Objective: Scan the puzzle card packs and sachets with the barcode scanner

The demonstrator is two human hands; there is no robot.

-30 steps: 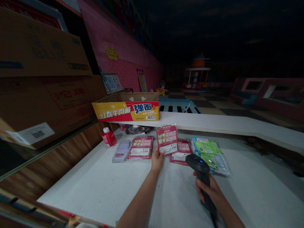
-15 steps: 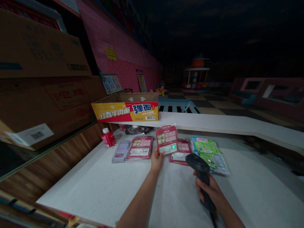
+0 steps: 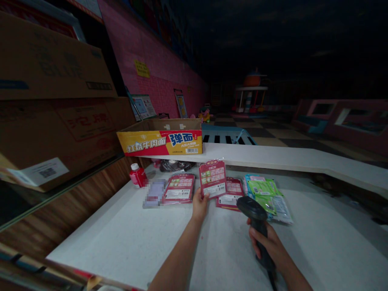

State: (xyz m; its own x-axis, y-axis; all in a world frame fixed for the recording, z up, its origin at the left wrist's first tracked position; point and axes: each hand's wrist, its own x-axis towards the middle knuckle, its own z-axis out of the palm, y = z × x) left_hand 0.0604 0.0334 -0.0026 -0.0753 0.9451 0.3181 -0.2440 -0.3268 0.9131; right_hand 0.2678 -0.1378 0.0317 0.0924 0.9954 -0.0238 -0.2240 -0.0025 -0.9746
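My left hand pinches the lower left corner of a pink packet and holds it upright above the white counter. My right hand is wrapped round the handle of a black barcode scanner, whose head points toward the packet. Two more pink packets lie flat, one to the left and one behind the held packet. Green and blue packets lie in a pile to the right of the scanner.
A yellow and red noodle carton stands on the raised ledge. A small red bottle and a blurred flat item sit at the counter's left. Large cardboard boxes are stacked at the left. The room beyond is dark.
A green scanner light spot showed on the held packet half a second ago and is gone now. Hands and packet have hardly moved.
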